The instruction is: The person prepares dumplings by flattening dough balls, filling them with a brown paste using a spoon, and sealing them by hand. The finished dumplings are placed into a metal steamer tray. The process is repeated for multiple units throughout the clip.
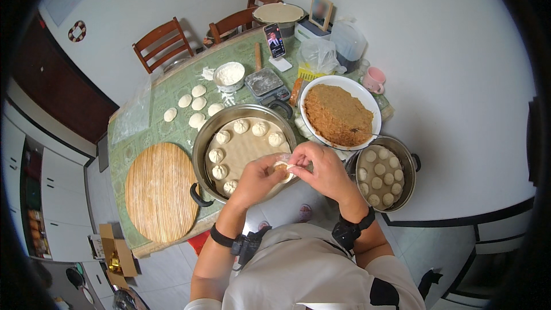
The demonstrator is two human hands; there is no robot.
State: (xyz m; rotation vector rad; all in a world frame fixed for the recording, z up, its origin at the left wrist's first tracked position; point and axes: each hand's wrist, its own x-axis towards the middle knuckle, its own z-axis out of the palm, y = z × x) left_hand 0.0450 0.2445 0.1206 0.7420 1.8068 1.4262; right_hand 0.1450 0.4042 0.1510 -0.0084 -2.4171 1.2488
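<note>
Between my two hands is a filled dough wrapper (282,171), its brown filling showing through the opening at the top. My left hand (263,178) cups it from the left. At its right edge, the thumb and fingers of my right hand (320,168) pinch the dough. Both hands are over the near right rim of a steamer pot (201,146) lined with cloth. Pleated buns (260,128) stand in a ring along the pot's inner edge. Beyond my right hand, a white enamel basin (377,112) holds a heap of brown filling (338,112) with a utensil handle sticking out.
Left of the pot lies a round slatted board (161,191). Dough rounds (198,103), a flour bowl (229,76), a scale (267,85), a rolling pin (258,57) and a propped phone (274,41) lie beyond it. A second pot (409,176) with several buns stands lower right.
</note>
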